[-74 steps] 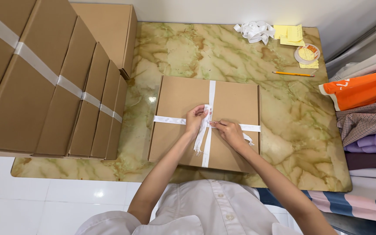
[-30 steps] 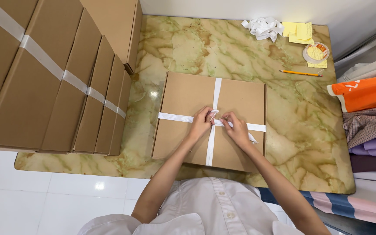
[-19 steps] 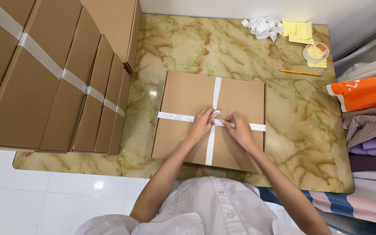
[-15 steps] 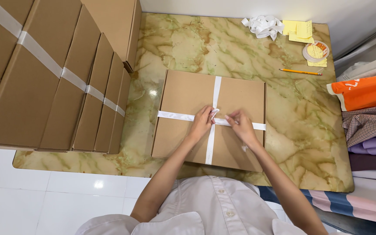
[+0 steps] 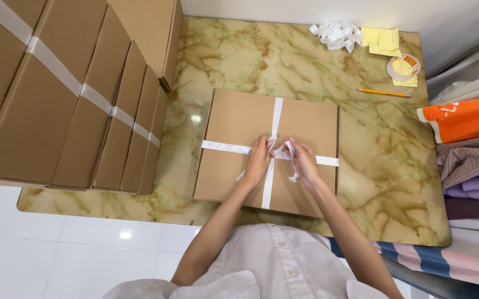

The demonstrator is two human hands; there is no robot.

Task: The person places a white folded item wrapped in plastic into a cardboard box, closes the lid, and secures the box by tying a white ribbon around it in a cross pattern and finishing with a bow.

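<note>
A flat cardboard box (image 5: 239, 149) lies in the middle of the green marbled counter (image 5: 394, 188), bound by a white ribbon (image 5: 275, 113) that crosses at its centre. The left hand (image 5: 258, 160) and right hand (image 5: 305, 161) meet at that crossing, each with fingers pinched closed on a ribbon end. Banded cardboard boxes (image 5: 68, 94) stand stacked to the left; a pencil (image 5: 383, 93) lies far right.

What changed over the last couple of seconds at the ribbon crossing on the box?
The loose ribbon ends have been drawn in; both hands, left hand and right hand, now pinch the white ribbon closer together at the crossing. The flat cardboard box stayed put.
</note>
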